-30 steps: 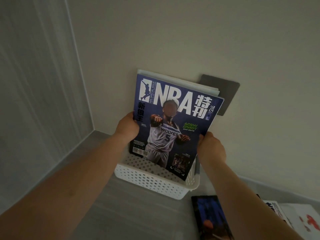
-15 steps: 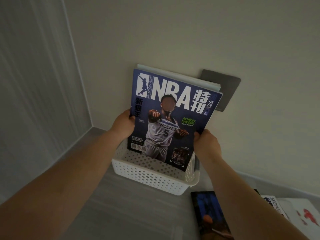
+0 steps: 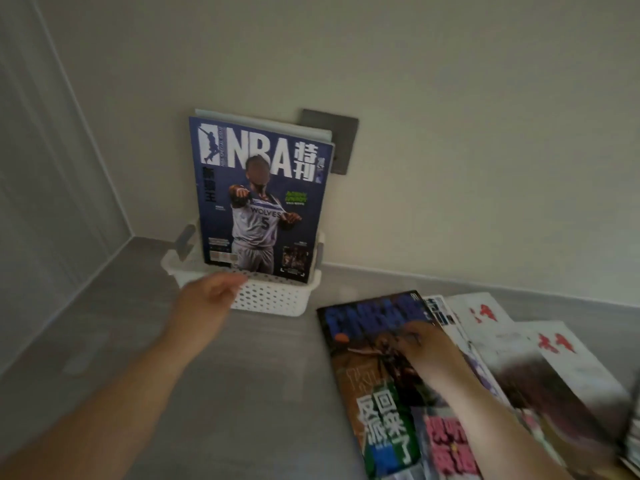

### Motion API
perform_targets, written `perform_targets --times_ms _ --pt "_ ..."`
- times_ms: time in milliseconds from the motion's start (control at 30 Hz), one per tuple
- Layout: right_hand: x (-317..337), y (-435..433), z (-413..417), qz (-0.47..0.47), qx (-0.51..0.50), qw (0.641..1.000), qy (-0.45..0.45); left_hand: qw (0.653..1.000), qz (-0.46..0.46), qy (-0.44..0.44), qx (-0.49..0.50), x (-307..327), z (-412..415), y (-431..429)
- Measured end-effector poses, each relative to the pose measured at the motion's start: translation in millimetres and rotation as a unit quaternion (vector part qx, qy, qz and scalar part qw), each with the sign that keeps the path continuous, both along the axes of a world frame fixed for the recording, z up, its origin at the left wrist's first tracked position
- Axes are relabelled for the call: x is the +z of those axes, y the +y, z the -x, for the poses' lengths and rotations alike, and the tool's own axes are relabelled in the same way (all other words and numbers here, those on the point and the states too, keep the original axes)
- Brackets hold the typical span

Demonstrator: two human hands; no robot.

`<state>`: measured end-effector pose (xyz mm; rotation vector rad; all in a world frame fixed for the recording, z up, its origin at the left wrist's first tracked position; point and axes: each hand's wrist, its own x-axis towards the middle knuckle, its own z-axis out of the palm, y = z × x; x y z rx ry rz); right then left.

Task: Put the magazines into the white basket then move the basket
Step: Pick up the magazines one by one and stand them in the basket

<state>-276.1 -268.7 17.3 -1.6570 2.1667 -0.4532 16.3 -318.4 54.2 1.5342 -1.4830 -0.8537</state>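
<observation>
A basket (image 3: 273, 301) sits on the surface (image 3: 242, 393) near the back corner, close to the wall (image 3: 450, 133). An NBA magazine (image 3: 259, 199) stands upright inside it, with another magazine (image 3: 263, 121) behind it, leaning toward the wall. A wall plate (image 3: 341, 140) is behind them to the right. The left hand (image 3: 207, 299) is just in front of the basket's left side. To the right, a spread of magazines (image 3: 519, 358) lies flat, overlapping, with the right hand (image 3: 426, 344) resting on the leftmost one (image 3: 377, 403).
</observation>
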Motion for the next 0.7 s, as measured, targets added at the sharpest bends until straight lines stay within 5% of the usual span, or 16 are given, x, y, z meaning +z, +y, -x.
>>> perform_targets --times_ms 300,533,700 --pt "-25 166 83 -0.053 -0.138 0.987 0.056 0.957 -0.243 0.114 -0.113 -67 131 159" --pt "-35 233 128 -0.037 -0.206 0.966 -0.154 0.92 -0.332 0.181 -0.098 -87 197 230" --pt "-37 244 142 -0.059 -0.178 0.958 -0.217 0.935 -0.294 0.178 -0.082 -94 226 250"
